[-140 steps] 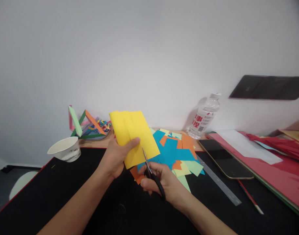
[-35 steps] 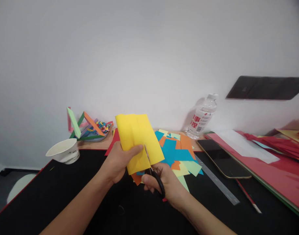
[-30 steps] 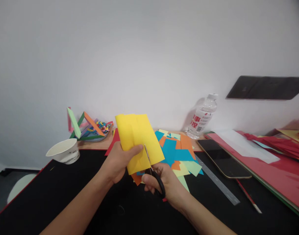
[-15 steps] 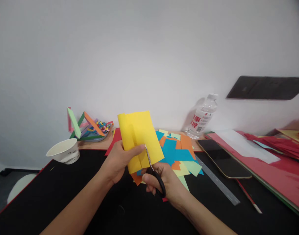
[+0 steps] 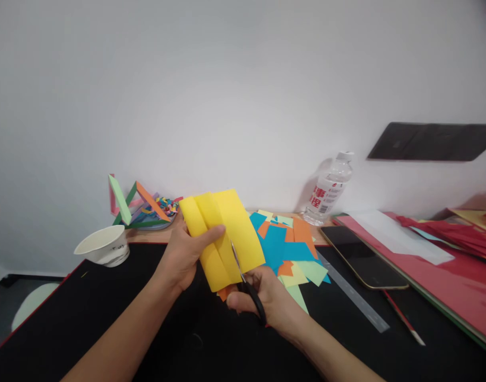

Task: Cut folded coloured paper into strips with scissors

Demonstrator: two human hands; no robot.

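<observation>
Yellow paper (image 5: 245,231), pinched in the left grip (image 5: 181,255), seemingly to brace it against scissors (image 5: 255,302) held just alongside in the right grip (image 5: 269,294).

The yellow paper (image 5: 240,220) is raised above the bench (image 5: 175,345), tilted slightly, its surface creased lengthwise into panels and its top edge stepped. The scissors (image 5: 252,294), black-handled with slim metal blades, point up and a little left, blades across the paper from its lower edge, tips mid-sheet.
</observation>
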